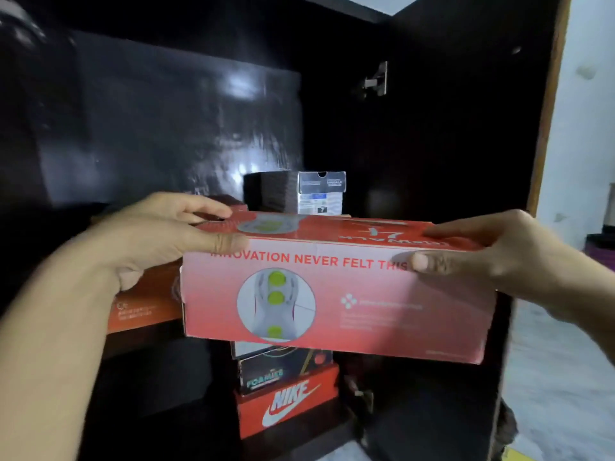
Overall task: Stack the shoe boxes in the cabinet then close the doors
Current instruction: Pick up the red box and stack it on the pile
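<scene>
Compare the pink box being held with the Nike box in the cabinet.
The pink box is gripped at both ends by the left hand and right hand; the Nike box sits low in the cabinet under other boxes. The pink box shows its long side, the Nike box its short end. Both are reddish cardboard.

Five shoe boxes (332,287); two hands (159,237).

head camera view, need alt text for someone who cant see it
Two bare hands, left hand and right hand, grip the ends of a red and pink cardboard shoe box in front of an open dark wooden cabinet. Behind it sit a grey box and an orange Nike box among others.
</scene>
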